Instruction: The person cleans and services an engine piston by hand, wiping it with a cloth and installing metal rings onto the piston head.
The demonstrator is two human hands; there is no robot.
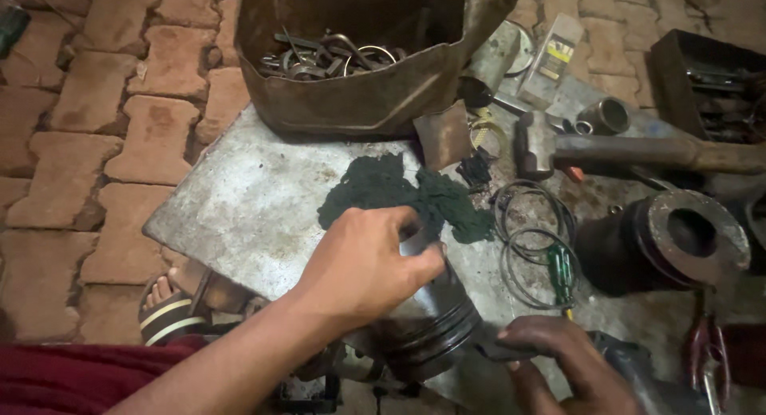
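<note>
Clamped over the piston (435,323), our left hand (363,263) steadies it on the tabletop (239,207); right hand (558,359) pinches its lower edge.

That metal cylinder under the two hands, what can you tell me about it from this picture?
The piston is a grey metal cylinder, dull and smeared with dark grease, with several grooves ringing its darker end. It lies on its side at the near edge of the worn metal sheet. The left hand grips it from above, while the right hand, blackened with grime, touches its grooved end. A dark green rag lies just behind it.
</note>
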